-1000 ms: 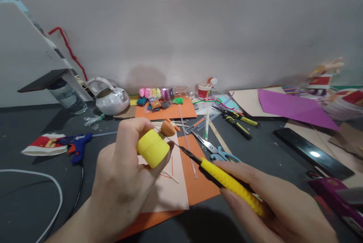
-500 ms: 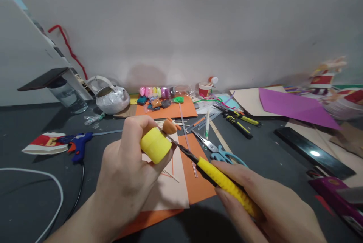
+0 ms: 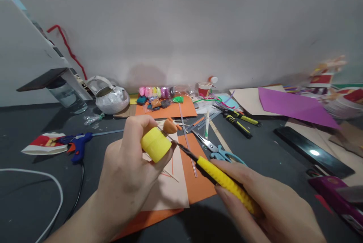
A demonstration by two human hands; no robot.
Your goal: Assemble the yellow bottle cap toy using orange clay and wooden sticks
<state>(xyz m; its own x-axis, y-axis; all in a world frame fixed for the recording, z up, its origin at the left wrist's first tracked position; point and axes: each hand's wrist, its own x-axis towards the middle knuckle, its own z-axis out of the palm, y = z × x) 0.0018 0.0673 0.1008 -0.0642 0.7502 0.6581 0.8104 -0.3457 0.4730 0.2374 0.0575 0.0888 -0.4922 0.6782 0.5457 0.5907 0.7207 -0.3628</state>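
My left hand is closed around a short yellow cylinder, held tilted above the sheets. A rounded orange piece sits at the cylinder's upper end; whether it is fixed there is hard to see. In my right hand is a yellow-handled craft knife, gripped between thumb and fingers. Its thin blade points up and left, reaching the end of the cylinder by the orange piece. Beneath the hands lie a cream sheet and an orange sheet with thin sticks.
Blue-handled scissors lie just beyond my right hand. Black-and-yellow pliers and a black phone are farther right. To the left are a blue glue gun with its cord and a silvery kettle-shaped item. Colored clay packets stand behind.
Very little differs. The cylinder with the orange piece has tilted and shifted slightly in my left hand, and the knife has moved only marginally against it.
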